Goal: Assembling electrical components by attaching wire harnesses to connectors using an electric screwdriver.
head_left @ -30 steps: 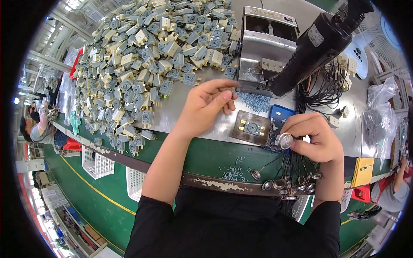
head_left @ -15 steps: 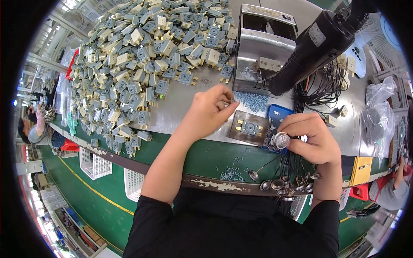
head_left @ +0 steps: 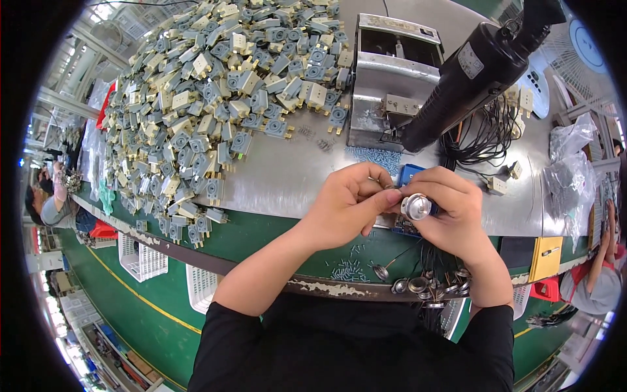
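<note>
My right hand grips a small round silver metal cup between thumb and fingers, its round face turned up. My left hand is pinched closed beside it, fingertips meeting the right hand's at the cup's left side. Whatever sits in the left fingertips is too small and covered to name. Behind the fingers, part of a blue tray shows. The hands hide most of the tray and the metal plate seen there before. Similar metal cups on dark wires hang at the table's near edge.
A large heap of grey-and-cream plug housings covers the left of the table. A metal machine and a black electric screwdriver stand behind my hands. Bluish screws lie before the machine; more screws lie near the edge. Black cables are coiled right.
My left hand has moved right and toward me to meet the right hand. The cup has shifted slightly left, and the plate with its grey housing is now covered by my hands.
</note>
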A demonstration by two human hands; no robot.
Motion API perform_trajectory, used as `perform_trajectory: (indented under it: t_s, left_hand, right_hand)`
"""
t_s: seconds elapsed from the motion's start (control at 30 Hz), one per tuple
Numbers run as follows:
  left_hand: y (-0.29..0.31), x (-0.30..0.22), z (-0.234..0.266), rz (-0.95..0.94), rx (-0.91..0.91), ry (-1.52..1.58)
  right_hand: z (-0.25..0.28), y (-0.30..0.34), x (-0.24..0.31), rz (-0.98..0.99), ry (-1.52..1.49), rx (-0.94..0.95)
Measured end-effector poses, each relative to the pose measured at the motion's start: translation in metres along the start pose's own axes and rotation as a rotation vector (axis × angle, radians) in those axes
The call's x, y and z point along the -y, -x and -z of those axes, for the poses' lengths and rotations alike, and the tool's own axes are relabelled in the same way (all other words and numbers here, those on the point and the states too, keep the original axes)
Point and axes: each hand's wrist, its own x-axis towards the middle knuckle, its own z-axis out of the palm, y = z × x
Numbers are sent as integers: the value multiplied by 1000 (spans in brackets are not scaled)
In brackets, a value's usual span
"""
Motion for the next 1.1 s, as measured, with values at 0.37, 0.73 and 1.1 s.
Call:
perform_trajectory:
  t_s: [0.37, 0.73, 1.1]
  left_hand:
    - [10, 7, 16, -402, -77, -272]
    - [1, 12, 17, -125, -47, 17]
    - [-10, 2, 65, -409, -452, -866]
  right_hand:
    - [-3, -2, 2, -59, 57, 52]
    - [-8, 0, -4, 92, 105, 88]
    - [33, -12, -10, -120, -406, 321]
